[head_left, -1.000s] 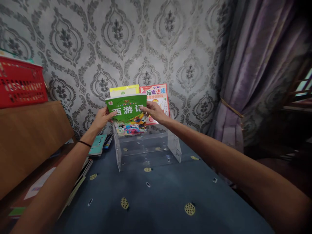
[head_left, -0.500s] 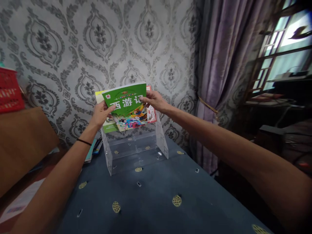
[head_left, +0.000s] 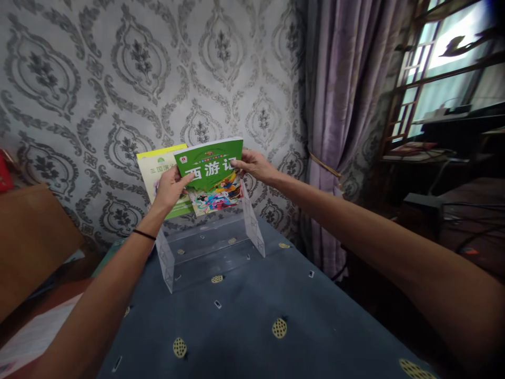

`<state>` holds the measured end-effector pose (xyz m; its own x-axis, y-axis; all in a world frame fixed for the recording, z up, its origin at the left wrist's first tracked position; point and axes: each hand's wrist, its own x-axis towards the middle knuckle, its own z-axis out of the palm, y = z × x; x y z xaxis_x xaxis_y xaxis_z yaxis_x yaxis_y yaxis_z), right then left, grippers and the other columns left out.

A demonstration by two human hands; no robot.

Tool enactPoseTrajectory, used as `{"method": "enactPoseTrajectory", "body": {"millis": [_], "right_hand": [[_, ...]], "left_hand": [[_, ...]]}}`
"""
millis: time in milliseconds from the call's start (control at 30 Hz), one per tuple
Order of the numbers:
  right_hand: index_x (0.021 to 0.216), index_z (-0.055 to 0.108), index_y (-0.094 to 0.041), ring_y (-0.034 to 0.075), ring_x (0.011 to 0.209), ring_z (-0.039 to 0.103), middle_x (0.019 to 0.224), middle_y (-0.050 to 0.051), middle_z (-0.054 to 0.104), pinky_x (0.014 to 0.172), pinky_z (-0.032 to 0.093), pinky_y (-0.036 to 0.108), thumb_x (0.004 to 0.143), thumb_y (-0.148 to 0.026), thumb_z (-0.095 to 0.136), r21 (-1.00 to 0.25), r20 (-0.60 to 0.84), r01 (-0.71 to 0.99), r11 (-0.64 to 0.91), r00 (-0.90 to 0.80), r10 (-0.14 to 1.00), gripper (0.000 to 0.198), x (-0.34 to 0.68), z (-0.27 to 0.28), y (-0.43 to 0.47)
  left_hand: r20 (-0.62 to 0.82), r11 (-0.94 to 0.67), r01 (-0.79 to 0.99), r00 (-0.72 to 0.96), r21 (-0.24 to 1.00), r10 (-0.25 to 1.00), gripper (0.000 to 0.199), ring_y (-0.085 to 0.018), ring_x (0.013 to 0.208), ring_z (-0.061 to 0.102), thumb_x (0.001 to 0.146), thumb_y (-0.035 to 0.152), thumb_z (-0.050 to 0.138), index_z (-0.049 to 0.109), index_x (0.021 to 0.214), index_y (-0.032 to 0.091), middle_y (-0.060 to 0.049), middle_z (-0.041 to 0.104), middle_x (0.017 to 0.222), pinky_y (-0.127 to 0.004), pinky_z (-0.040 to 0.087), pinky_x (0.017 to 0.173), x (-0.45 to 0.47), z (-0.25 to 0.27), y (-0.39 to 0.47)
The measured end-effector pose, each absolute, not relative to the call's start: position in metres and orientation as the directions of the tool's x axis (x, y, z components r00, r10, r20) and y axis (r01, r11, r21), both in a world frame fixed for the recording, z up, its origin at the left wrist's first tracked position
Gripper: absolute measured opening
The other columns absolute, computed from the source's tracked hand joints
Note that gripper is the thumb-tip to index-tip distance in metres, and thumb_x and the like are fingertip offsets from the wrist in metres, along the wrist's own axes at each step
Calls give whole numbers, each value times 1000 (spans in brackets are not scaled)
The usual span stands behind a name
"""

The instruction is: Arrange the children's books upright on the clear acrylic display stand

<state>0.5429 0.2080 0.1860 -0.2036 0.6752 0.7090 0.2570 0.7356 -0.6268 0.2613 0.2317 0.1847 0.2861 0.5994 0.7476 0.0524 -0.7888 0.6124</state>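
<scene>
A green book point(head_left: 213, 181) with white Chinese characters and a colourful drawing is tilted in front of the wall, gripped at both side edges. My left hand point(head_left: 170, 188) pinches its left edge, thumb on the cover. My right hand point(head_left: 256, 166) holds its upper right edge, thumb on the front. Behind it a pale book point(head_left: 148, 171) with a yellow top and green bottom shows on the left; the green book hides part of it. Below both is a clear acrylic book rack point(head_left: 253, 226) with side panels, standing on the table.
A dark blue tablecloth point(head_left: 236, 326) with a pineapple print covers the table. To the left are a brown cardboard box point(head_left: 35, 237), a red basket point(head_left: 4, 171) and a paper sheet point(head_left: 35, 337). A purple curtain point(head_left: 335, 105) hangs at right beside a cluttered desk point(head_left: 453, 126).
The green book has shifted right relative to the pale book, uncovering more of the pale cover. The red-edged book behind the right side is now hidden. The view has turned slightly right.
</scene>
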Motion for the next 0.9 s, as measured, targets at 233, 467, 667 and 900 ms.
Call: {"method": "enactPoseTrajectory", "body": {"millis": [233,467,667,900], "right_hand": [[97,69,-19,12,68,62,87,1,72,53,50,19,74,-60,77,-647,720,209,733,-148,678,47,547,169,214],[98,69,-20,16,76,67,93,5,75,52,52,21,85,-56,70,-707,661,265,656,-82,746,38,546,139,215],[93,68,-18,18,75,69,91,7,75,59,58,27,86,-56,70,-740,601,293,606,-117,790,39,555,121,219],[90,66,-17,17,71,68,83,6,74,59,58,28,84,-55,72,-745,603,303,594,-74,794,38,563,117,224]], "left_hand": [[746,-790,68,290,609,600,38,-14,66,61,72,39,72,68,101,15,-5,72,93,-16,45,43,269,176,235],[743,-787,66,292,613,603,37,-15,70,63,73,37,72,68,102,17,-5,73,94,-16,44,43,271,171,241],[757,-786,39,240,618,607,38,-16,74,65,74,41,74,66,102,18,-5,73,95,-16,44,43,275,175,244],[741,-765,32,229,643,631,42,-18,77,66,73,42,74,66,106,17,-7,74,99,-16,44,42,288,176,245]]}}
